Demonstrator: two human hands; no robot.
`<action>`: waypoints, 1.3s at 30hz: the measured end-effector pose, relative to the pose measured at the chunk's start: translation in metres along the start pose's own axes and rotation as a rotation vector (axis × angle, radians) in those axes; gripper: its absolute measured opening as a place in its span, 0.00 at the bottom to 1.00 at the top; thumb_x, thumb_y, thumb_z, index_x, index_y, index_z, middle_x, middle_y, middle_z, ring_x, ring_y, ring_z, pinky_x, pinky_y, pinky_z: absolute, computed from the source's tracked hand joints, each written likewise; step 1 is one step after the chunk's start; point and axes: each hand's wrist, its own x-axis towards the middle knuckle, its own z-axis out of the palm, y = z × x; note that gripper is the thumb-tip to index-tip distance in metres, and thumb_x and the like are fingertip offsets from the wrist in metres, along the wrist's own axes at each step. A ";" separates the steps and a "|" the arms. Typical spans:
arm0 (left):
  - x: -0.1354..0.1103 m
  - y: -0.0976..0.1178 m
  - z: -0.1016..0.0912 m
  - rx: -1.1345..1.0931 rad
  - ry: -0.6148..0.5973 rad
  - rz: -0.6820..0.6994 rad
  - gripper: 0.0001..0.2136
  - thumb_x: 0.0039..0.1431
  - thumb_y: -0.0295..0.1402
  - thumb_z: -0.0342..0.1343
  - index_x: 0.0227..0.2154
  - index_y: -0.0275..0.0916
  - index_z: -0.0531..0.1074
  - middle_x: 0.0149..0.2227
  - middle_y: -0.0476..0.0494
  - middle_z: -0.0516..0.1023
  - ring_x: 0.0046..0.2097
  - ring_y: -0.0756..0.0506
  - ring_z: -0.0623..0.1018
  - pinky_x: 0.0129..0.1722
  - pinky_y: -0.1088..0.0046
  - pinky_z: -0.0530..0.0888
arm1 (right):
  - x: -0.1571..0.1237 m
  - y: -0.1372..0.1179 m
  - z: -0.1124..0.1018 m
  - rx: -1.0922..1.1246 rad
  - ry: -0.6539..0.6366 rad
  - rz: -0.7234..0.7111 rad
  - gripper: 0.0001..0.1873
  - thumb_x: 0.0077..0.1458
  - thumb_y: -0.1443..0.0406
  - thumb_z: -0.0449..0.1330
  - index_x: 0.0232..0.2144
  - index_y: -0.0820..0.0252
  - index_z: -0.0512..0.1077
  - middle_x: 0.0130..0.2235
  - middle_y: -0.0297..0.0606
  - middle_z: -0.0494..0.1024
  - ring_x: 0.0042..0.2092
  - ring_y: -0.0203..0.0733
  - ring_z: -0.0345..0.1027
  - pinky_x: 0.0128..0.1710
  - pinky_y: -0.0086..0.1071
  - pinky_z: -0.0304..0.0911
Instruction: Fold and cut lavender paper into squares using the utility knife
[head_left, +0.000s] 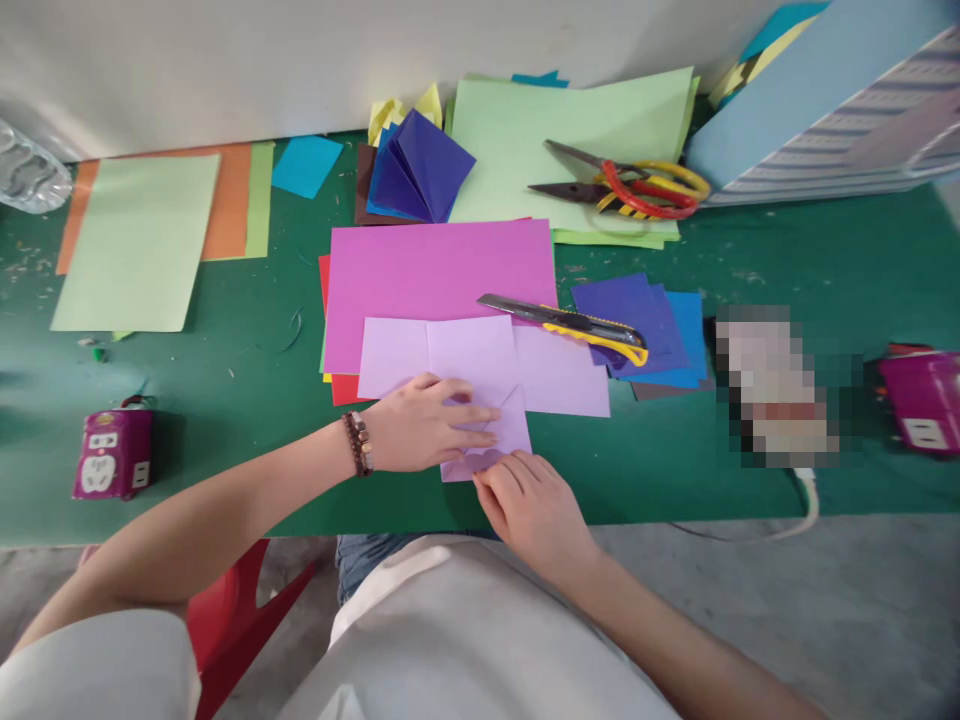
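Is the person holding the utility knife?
No, the utility knife lies on coloured paper, while the left hand and right hand touch lilac paper.

Place: a paper-craft workshop, pictured at a worktable.
Surface: a green mat point(840, 240) was spread with coloured paper point(439, 290).
Tools: scissors point(622, 180) and a utility knife point(562, 325) lay out.
Floor: bare concrete point(787, 620).

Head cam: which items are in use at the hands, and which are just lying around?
In use: left hand and right hand on a folded lilac paper sheet.

Lying around: yellow utility knife, scissors, pink paper sheet, dark blue paper, pale green paper, magenta power strip.
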 end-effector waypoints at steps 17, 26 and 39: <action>-0.002 0.001 -0.003 -0.105 -0.032 -0.012 0.18 0.65 0.39 0.46 0.57 0.52 0.66 0.64 0.57 0.62 0.59 0.38 0.61 0.51 0.58 0.59 | 0.006 -0.011 -0.001 0.189 0.057 0.054 0.10 0.62 0.67 0.52 0.27 0.57 0.64 0.25 0.33 0.69 0.29 0.37 0.62 0.31 0.32 0.57; 0.000 -0.002 -0.007 -0.139 -0.062 -0.012 0.27 0.56 0.50 0.55 0.58 0.50 0.64 0.64 0.52 0.62 0.60 0.36 0.60 0.53 0.57 0.60 | -0.030 0.034 -0.014 0.009 0.118 0.256 0.09 0.58 0.70 0.55 0.25 0.56 0.63 0.21 0.30 0.64 0.25 0.37 0.59 0.29 0.33 0.56; 0.000 -0.002 -0.007 -0.143 -0.064 -0.016 0.27 0.56 0.49 0.56 0.58 0.51 0.64 0.64 0.53 0.62 0.60 0.36 0.60 0.52 0.58 0.59 | -0.026 0.029 -0.012 0.025 0.116 0.198 0.10 0.58 0.72 0.55 0.25 0.56 0.62 0.21 0.30 0.64 0.25 0.36 0.60 0.27 0.31 0.56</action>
